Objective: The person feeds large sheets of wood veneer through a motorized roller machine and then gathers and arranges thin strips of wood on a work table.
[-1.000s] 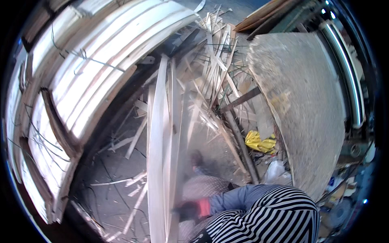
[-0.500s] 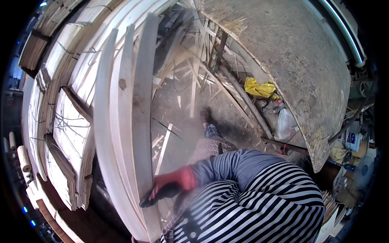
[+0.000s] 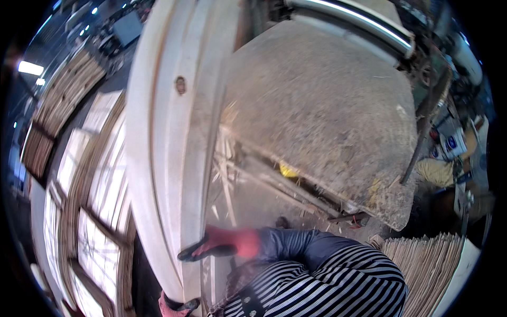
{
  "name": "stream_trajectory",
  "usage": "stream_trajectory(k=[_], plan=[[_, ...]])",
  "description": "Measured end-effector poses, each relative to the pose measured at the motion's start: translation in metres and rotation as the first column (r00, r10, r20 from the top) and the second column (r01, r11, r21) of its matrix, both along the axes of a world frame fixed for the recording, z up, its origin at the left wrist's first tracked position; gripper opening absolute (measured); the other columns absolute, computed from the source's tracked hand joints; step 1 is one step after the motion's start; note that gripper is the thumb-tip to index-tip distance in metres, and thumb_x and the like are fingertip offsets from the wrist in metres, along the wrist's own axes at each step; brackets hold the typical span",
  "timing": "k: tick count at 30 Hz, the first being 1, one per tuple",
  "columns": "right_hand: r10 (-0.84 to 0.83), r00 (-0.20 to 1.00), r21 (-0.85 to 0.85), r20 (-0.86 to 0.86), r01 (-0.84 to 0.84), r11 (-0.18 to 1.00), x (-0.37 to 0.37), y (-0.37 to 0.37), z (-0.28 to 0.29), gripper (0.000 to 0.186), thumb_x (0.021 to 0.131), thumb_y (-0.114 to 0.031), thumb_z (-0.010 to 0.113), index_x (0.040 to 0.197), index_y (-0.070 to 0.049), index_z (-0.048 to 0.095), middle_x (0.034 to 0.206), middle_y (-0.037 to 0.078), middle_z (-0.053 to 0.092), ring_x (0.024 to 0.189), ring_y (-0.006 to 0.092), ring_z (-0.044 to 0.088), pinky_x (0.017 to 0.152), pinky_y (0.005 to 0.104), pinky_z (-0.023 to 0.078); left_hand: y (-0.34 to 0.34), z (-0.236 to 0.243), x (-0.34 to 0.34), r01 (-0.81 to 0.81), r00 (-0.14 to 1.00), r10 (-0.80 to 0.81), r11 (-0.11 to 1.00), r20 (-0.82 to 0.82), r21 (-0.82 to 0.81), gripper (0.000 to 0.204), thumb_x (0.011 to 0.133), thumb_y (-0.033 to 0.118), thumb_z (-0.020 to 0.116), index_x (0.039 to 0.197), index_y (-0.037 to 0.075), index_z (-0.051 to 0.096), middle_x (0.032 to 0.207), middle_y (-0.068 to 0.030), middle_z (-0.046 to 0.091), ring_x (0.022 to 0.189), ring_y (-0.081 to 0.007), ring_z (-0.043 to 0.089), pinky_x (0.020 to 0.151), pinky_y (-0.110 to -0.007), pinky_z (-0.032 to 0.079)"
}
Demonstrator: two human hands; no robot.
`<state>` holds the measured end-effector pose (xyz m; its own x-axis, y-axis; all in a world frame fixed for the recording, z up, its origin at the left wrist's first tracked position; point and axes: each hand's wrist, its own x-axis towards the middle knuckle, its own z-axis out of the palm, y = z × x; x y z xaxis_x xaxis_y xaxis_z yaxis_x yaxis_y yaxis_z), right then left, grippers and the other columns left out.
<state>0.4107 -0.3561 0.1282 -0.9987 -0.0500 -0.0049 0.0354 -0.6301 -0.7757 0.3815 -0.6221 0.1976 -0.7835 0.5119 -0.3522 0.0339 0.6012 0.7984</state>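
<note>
Several long pale wooden boards (image 3: 171, 121) stand stacked face to face in front of me, their lower ends close to my body. One shows a dark knot. My right hand (image 3: 222, 244), in a red glove with black fingers, grips their right edge, with the fingers across the face of the nearest board. Low down, my left hand (image 3: 177, 307), gloved likewise, is closed around the bottom end of the boards. Part of that hand is cut off by the lower edge of the view. The boards' far ends run out at the top.
A large worn worktable (image 3: 327, 111) with a rough edge lies ahead to the right, a metal roller (image 3: 359, 24) behind it. Bundled wooden sheets (image 3: 100, 211) are stacked at the left. More thin sheets (image 3: 422, 269) stand at the lower right. Wood scraps (image 3: 226, 185) litter the floor.
My view has swung up and to the right, with the worktable now nearer the middle. The boards have come up with me, and my left hand now shows at their lower end.
</note>
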Motion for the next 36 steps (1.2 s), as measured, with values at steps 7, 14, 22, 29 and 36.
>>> stream_trajectory(k=[7,14,22,29,36], plan=[[-0.713,0.701,0.304,0.009,0.677,0.67,0.06,0.219,0.014,0.035,0.084,-0.02,0.057,0.11,0.002,0.056,0.105,0.009,0.06,0.096,0.0152,0.057,0.088,0.0269,0.043,0.295,0.005,-0.031,0.432,0.884,-0.465,0.848,0.041,0.309,0.055,0.066,0.013,0.076,0.112,-0.004,0.051,0.1,-0.0097,0.061,0.091,-0.0145,0.057,0.082,-0.027,0.044],[-0.992,-0.068,0.9,-0.108,0.417,-0.127,0.095,0.39,-0.091,0.085,0.074,-0.054,0.059,0.133,-0.002,0.028,0.131,0.018,0.039,0.12,0.0329,0.038,0.099,0.0383,0.032,0.474,-0.081,-0.071,0.633,0.238,-0.709,0.632,-0.664,-0.447,0.082,0.069,0.045,0.067,0.129,0.002,0.032,0.128,-0.0238,0.037,0.108,-0.0378,0.048,0.087,-0.041,0.043],[-0.907,0.343,0.96,-0.244,-0.051,-0.277,0.037,0.324,-0.082,0.082,0.073,-0.056,0.056,0.137,-0.016,0.025,0.14,0.023,0.02,0.129,0.0401,0.017,0.105,0.0463,0.018,0.431,-0.165,-0.074,0.663,0.319,-0.695,0.649,-0.644,-0.373,0.074,0.073,0.041,0.061,0.132,0.004,0.032,0.128,-0.0209,0.039,0.116,-0.0386,0.038,0.096,-0.047,0.031],[-0.915,0.256,0.941,-0.313,0.214,-0.262,0.038,0.312,-0.103,0.082,0.073,-0.048,0.062,0.136,-0.011,0.024,0.139,0.022,0.022,0.128,0.0345,0.023,0.104,0.0404,0.024,0.44,-0.163,-0.158,0.578,0.735,-0.668,0.707,0.115,0.408,0.042,0.089,0.017,0.047,0.129,0.008,0.038,0.106,-0.0139,0.058,0.083,-0.0213,0.062,0.067,-0.031,0.05],[-0.982,0.186,0.999,0.018,0.042,0.026,0.022,0.249,-0.096,0.096,0.067,-0.055,0.064,0.138,-0.009,0.018,0.136,0.024,0.025,0.127,0.0373,0.023,0.104,0.0431,0.021,0.483,-0.093,-0.159,0.609,0.527,-0.769,0.638,0.361,0.471,0.041,0.091,0.029,0.047,0.118,0.0,0.043,0.099,-0.0142,0.061,0.079,-0.0213,0.063,0.067,-0.029,0.051]])
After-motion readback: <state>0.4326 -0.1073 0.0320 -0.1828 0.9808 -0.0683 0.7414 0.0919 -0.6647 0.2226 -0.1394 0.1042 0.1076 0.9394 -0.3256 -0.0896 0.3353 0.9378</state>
